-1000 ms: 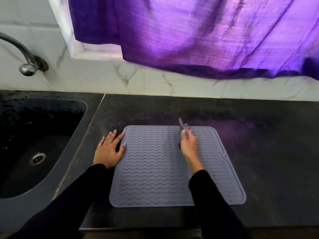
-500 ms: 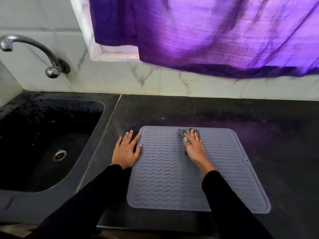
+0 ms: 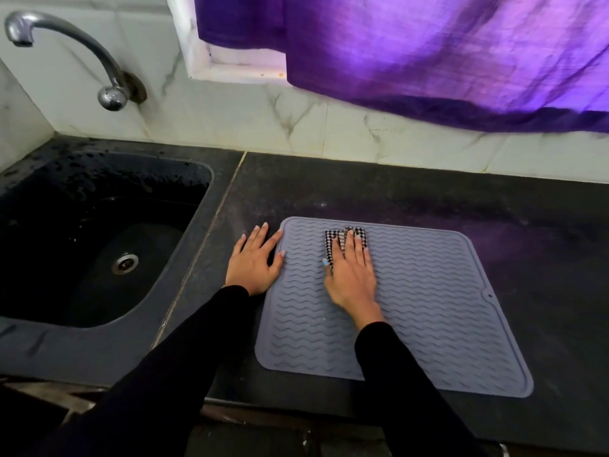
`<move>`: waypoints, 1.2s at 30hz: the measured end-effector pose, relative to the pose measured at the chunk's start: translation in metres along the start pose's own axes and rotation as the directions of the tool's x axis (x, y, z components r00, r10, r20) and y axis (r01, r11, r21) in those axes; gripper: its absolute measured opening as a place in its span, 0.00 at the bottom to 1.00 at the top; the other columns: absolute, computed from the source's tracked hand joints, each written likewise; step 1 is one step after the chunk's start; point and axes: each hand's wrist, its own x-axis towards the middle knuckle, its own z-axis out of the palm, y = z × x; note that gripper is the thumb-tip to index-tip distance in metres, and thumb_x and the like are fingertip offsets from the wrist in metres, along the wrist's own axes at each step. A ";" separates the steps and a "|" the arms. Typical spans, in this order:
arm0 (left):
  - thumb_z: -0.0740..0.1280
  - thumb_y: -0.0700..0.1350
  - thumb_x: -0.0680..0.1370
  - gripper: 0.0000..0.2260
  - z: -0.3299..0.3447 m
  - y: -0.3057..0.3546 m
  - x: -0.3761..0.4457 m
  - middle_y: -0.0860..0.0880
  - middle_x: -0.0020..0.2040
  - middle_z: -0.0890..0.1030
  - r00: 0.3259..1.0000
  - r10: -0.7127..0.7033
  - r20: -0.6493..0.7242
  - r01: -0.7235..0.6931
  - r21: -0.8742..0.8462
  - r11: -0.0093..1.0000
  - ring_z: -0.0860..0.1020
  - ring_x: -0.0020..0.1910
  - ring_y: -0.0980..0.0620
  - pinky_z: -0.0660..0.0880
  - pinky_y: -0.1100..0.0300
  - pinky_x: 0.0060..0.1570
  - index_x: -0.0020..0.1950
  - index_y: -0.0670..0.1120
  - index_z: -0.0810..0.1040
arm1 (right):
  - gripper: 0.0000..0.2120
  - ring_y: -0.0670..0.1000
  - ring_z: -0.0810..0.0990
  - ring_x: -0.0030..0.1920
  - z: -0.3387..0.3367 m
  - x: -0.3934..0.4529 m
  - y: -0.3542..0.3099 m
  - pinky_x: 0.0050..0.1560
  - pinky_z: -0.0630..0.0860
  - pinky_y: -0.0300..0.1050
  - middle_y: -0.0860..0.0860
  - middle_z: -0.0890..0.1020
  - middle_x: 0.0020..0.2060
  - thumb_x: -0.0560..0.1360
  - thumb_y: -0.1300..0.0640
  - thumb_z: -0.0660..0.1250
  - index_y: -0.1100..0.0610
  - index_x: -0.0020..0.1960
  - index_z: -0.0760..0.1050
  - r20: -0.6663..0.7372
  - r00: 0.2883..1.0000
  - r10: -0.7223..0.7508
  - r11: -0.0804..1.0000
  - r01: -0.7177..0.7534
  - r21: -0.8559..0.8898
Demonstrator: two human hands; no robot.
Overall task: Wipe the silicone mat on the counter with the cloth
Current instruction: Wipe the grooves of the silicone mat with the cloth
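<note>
We see the right hand [image 3: 351,272] lying flat on the silicone mat [image 3: 428,291], fingers straight and close together, pressing a folded cloth [image 3: 329,240] against the mat's far edge. The cloth, black-and-white checked, shows only beyond the fingertips and beside the thumb; the rest is hidden under the palm, so we cannot tell its full shape.

The left hand [image 3: 255,260] rests palm down with fingers spread, holding nothing. Most of it sits on the dark tabletop [image 3: 428,196], while the thumb and forefinger tips touch the mat's left rim. Both arms wear black sleeves [image 3: 184,357] that run out of view at the bottom.

The mat is grey, a rounded-corner square with a raised border and rows of wavy ridges; a small notch marks its edge to the right of the right hand. The right forearm covers part of its near side. The tabletop beneath is black speckled stone, dusty in patches.

Left of the left hand, a dark sink [image 3: 49,344] with a metal drain [image 3: 125,262] is cut off by the frame edge. A curved chrome tap [image 3: 82,47] juts from the marble-veined wall tiles [image 3: 263,120] beyond it. Past both hands hangs a purple curtain [image 3: 428,54], its top out of view.
</note>
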 end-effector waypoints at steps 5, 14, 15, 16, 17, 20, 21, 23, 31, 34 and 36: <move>0.42 0.63 0.73 0.31 0.003 -0.001 -0.001 0.48 0.76 0.59 1.000 -0.007 -0.001 0.007 -0.001 1.000 0.55 0.75 0.50 0.48 0.52 0.72 0.74 0.55 0.60 | 0.28 0.52 0.37 0.76 -0.006 0.009 0.006 0.74 0.36 0.50 0.53 0.39 0.76 0.80 0.47 0.49 0.52 0.77 0.44 0.165 0.986 -0.028 1.000 0.028 0.007; 0.38 0.64 0.72 0.33 0.000 -0.003 -0.001 0.48 0.76 0.56 0.999 0.006 0.047 -0.006 0.004 1.000 0.52 0.76 0.51 0.47 0.52 0.73 0.75 0.55 0.57 | 0.20 0.53 0.79 0.47 -0.061 0.024 0.041 0.52 0.75 0.44 0.57 0.78 0.57 0.82 0.54 0.51 0.65 0.67 0.67 0.348 0.877 0.332 -0.362 -0.222 0.905; 0.37 0.64 0.72 0.33 0.000 -0.003 -0.001 0.48 0.77 0.56 0.999 0.007 0.051 -0.008 0.015 1.000 0.52 0.76 0.51 0.47 0.52 0.73 0.75 0.55 0.56 | 0.20 0.56 0.79 0.52 -0.065 0.023 0.046 0.58 0.73 0.48 0.59 0.76 0.61 0.82 0.55 0.52 0.65 0.68 0.67 0.308 0.866 0.394 -0.271 -0.211 0.939; 0.37 0.64 0.72 0.33 0.000 -0.003 -0.001 0.48 0.77 0.55 0.998 0.009 0.057 -0.010 0.021 1.000 0.52 0.76 0.51 0.47 0.52 0.73 0.75 0.55 0.55 | 0.19 0.57 0.76 0.59 -0.066 0.020 0.048 0.63 0.69 0.49 0.60 0.73 0.66 0.81 0.57 0.53 0.64 0.70 0.66 0.234 0.866 0.442 -0.102 -0.211 0.972; 0.36 0.64 0.72 0.34 0.000 -0.004 -0.001 0.48 0.77 0.55 0.998 0.009 0.064 -0.011 0.027 1.000 0.52 0.76 0.51 0.46 0.52 0.73 0.75 0.56 0.55 | 0.19 0.56 0.71 0.66 -0.065 0.015 0.048 0.67 0.65 0.48 0.60 0.69 0.69 0.81 0.59 0.54 0.63 0.70 0.66 0.136 0.876 0.463 0.133 -0.220 0.966; 0.35 0.64 0.72 0.33 0.001 -0.005 0.001 0.48 0.77 0.54 0.997 0.005 0.075 -0.008 0.042 0.999 0.51 0.76 0.51 0.46 0.52 0.73 0.75 0.56 0.53 | 0.22 0.51 0.54 0.76 -0.043 -0.003 0.049 0.75 0.49 0.47 0.54 0.56 0.75 0.80 0.59 0.55 0.59 0.73 0.60 -0.001 0.969 0.247 0.759 -0.193 0.622; 0.35 0.64 0.72 0.33 0.001 -0.005 0.001 0.48 0.77 0.54 0.997 0.003 0.075 -0.006 0.046 0.999 0.51 0.76 0.51 0.46 0.52 0.73 0.75 0.56 0.53 | 0.24 0.51 0.49 0.76 -0.035 -0.009 0.049 0.76 0.44 0.47 0.53 0.53 0.76 0.80 0.59 0.56 0.57 0.75 0.56 0.014 0.989 0.149 0.905 -0.141 0.402; 0.35 0.64 0.72 0.33 0.002 -0.004 0.002 0.48 0.77 0.54 0.997 -0.001 0.078 -0.003 0.049 0.999 0.51 0.76 0.51 0.46 0.52 0.73 0.75 0.57 0.53 | 0.29 0.51 0.44 0.76 -0.024 -0.017 0.046 0.76 0.40 0.47 0.52 0.47 0.77 0.78 0.57 0.58 0.55 0.76 0.51 0.022 0.999 0.042 0.998 -0.043 0.055; 0.41 0.61 0.76 0.26 0.002 -0.005 0.001 0.49 0.77 0.54 0.995 -0.014 0.095 0.011 0.034 0.999 0.51 0.76 0.52 0.46 0.53 0.73 0.75 0.58 0.53 | 0.21 0.47 0.57 0.73 -0.035 -0.018 0.053 0.72 0.51 0.42 0.45 0.61 0.71 0.78 0.65 0.57 0.55 0.70 0.66 0.049 0.985 0.167 0.751 -0.159 0.641; 0.39 0.64 0.74 0.29 0.001 -0.005 0.000 0.49 0.76 0.56 0.998 -0.007 0.067 0.007 -0.002 1.000 0.52 0.76 0.51 0.47 0.52 0.73 0.74 0.59 0.55 | 0.18 0.52 0.77 0.53 -0.059 -0.014 0.061 0.55 0.72 0.42 0.58 0.75 0.62 0.78 0.69 0.54 0.65 0.68 0.68 0.234 0.851 0.471 -0.133 -0.193 0.972; 0.38 0.65 0.73 0.31 -0.001 -0.006 0.000 0.48 0.76 0.57 0.997 0.003 0.071 -0.002 -0.016 1.000 0.53 0.75 0.51 0.47 0.52 0.73 0.74 0.59 0.56 | 0.19 0.54 0.77 0.53 -0.068 -0.015 0.070 0.55 0.73 0.43 0.59 0.74 0.64 0.78 0.69 0.54 0.65 0.68 0.68 0.235 0.793 0.562 -0.171 -0.167 0.971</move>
